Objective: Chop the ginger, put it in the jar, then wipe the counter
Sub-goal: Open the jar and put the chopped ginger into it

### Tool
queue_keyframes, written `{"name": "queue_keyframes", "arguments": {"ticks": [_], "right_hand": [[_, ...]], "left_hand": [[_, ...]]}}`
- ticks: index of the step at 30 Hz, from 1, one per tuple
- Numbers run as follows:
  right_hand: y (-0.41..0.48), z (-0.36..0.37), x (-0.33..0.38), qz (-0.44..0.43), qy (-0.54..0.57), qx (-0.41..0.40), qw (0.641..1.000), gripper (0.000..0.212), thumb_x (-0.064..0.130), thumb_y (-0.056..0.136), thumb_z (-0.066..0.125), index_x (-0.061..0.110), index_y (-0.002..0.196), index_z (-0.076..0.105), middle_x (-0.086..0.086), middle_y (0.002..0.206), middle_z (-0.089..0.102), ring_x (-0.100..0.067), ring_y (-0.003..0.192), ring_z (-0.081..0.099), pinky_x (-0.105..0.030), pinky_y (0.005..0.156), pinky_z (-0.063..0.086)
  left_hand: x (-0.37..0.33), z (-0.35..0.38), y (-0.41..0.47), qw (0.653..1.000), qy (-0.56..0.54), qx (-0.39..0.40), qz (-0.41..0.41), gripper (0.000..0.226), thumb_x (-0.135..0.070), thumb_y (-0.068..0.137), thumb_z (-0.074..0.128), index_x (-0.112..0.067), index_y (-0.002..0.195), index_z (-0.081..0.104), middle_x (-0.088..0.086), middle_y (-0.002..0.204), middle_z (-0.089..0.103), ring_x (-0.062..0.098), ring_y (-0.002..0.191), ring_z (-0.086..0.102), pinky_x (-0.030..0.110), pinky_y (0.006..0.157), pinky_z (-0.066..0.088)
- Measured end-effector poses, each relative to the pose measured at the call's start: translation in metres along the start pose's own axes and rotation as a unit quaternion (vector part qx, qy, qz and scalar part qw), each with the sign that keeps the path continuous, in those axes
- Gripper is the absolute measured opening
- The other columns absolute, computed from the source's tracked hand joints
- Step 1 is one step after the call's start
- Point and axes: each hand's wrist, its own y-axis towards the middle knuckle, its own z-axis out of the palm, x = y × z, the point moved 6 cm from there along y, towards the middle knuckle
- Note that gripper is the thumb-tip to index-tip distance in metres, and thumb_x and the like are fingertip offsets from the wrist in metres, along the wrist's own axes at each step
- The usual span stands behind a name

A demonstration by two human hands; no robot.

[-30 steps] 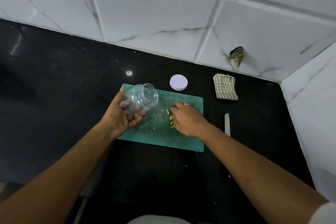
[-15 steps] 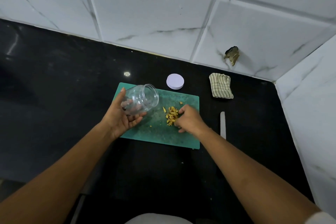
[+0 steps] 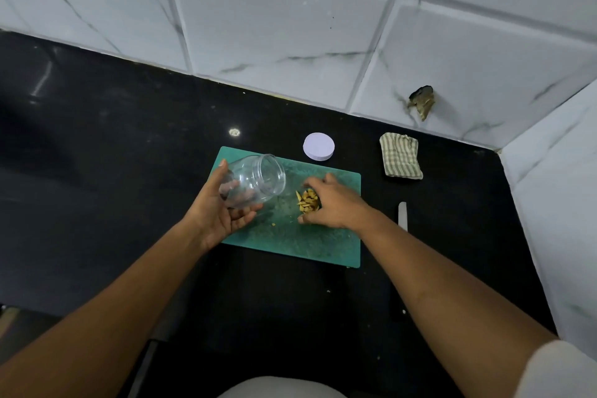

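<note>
At centre frame the left hand (image 3: 223, 213) grips the clear plastic jar (image 3: 255, 179) by its base. The jar is tilted on its side above the left part of the green cutting board (image 3: 290, 242), with its open mouth facing right; no ginger is visible inside it. The right hand (image 3: 336, 203) is curled round the chopped ginger (image 3: 308, 202), fingers above the pile and thumb below it. One second earlier this hand lay flat across scattered pieces. The pieces are now drawn into a single heap just right of the jar mouth, while the jar has kept its tilt. Chopping therefore appears complete, and the transfer is prepared but not yet made. A few crumbs remain on the board left of the heap. The jar lid (image 3: 319, 146) lies just above the board. The striped cloth (image 3: 400, 160) at upper right and the knife (image 3: 402, 215) to the right both rest on the black table (image 3: 97, 171).
</note>
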Motion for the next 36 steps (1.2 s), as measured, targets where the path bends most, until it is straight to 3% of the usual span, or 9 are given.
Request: {"name": "queue_keyframes", "arguments": {"ticks": [3,7,10,13,20,24,28,32,36], "right_hand": [[0.000,0.002,0.007,-0.021,0.022,-0.033,0.999,0.047,0.034,0.085,0.083,0.029,0.124,0.058,0.000,0.117,0.046,-0.023,0.105,0.058,-0.032,0.082,0.045],[0.001,-0.001,0.006,-0.024,0.050,-0.051,0.997,0.028,0.018,0.087,0.078,0.026,0.111,0.066,-0.001,0.113,0.054,-0.020,0.102,0.057,-0.032,0.080,0.046],[0.002,-0.001,0.001,-0.005,0.104,-0.063,0.993,0.022,0.008,0.085,0.075,0.023,0.100,0.068,0.001,0.105,0.060,-0.020,0.095,0.064,-0.039,0.074,0.060],[0.001,0.000,-0.009,0.051,0.238,-0.045,0.969,0.020,0.002,0.087,0.075,0.019,0.096,0.067,-0.002,0.100,0.066,-0.020,0.084,0.071,-0.036,0.059,0.064],[-0.018,-0.036,-0.022,0.091,0.450,-0.050,0.887,0.019,-0.003,0.088,0.076,0.001,0.104,0.066,-0.011,0.087,0.066,-0.016,0.063,0.068,-0.037,0.062,0.065],[-0.022,-0.061,0.002,0.048,0.489,-0.054,0.869,0.020,-0.001,0.088,0.076,-0.001,0.106,0.067,-0.017,0.091,0.066,-0.020,0.067,0.067,-0.037,0.063,0.064],[-0.019,-0.066,0.044,-0.006,0.453,-0.010,0.891,0.019,0.009,0.096,0.071,0.005,0.115,0.072,-0.016,0.099,0.069,-0.026,0.083,0.074,-0.037,0.068,0.064],[-0.017,-0.082,0.054,-0.021,0.382,-0.089,0.920,0.014,0.000,0.098,0.064,0.007,0.104,0.075,-0.009,0.095,0.072,-0.022,0.081,0.077,-0.035,0.065,0.065],[-0.014,-0.093,0.025,0.022,0.416,-0.149,0.897,0.017,-0.007,0.092,0.064,0.007,0.090,0.073,-0.014,0.083,0.074,-0.025,0.071,0.076,-0.036,0.059,0.063]], "left_hand": [[-0.001,0.001,-0.001,1.000,0.016,-0.004,0.005,0.085,-0.079,0.077,0.061,-0.015,0.134,0.059,0.019,0.119,0.073,0.031,0.098,0.074,0.032,0.064,0.062],[-0.002,0.003,-0.003,0.999,0.027,-0.015,0.011,0.076,-0.078,0.079,0.060,-0.019,0.126,0.064,0.019,0.118,0.074,0.033,0.099,0.072,0.034,0.067,0.061],[-0.003,0.005,-0.003,0.999,0.029,-0.022,0.015,0.064,-0.074,0.087,0.056,-0.021,0.121,0.064,0.018,0.117,0.074,0.031,0.095,0.072,0.035,0.071,0.060],[-0.003,0.007,-0.003,0.999,0.029,-0.022,0.016,0.063,-0.073,0.088,0.055,-0.021,0.123,0.062,0.019,0.120,0.073,0.031,0.096,0.071,0.037,0.075,0.059],[-0.005,0.014,-0.005,0.999,0.024,-0.025,0.003,0.063,-0.072,0.087,0.059,-0.019,0.122,0.058,0.019,0.118,0.073,0.031,0.095,0.072,0.035,0.070,0.060],[-0.002,0.023,-0.004,1.000,0.023,-0.016,-0.006,0.072,-0.074,0.085,0.060,-0.016,0.128,0.059,0.019,0.118,0.073,0.029,0.090,0.074,0.032,0.063,0.062],[0.002,0.039,-0.003,0.999,0.014,0.027,-0.024,0.077,-0.075,0.084,0.058,-0.014,0.132,0.063,0.019,0.118,0.074,0.029,0.093,0.073,0.031,0.061,0.061],[0.004,0.041,-0.003,0.998,-0.012,0.044,-0.043,0.078,-0.075,0.088,0.055,-0.008,0.127,0.066,0.022,0.120,0.072,0.028,0.091,0.074,0.030,0.065,0.062],[0.001,0.030,-0.004,0.998,-0.023,0.033,-0.039,0.077,-0.075,0.089,0.054,-0.006,0.122,0.066,0.022,0.113,0.074,0.028,0.089,0.073,0.030,0.064,0.062]]}}
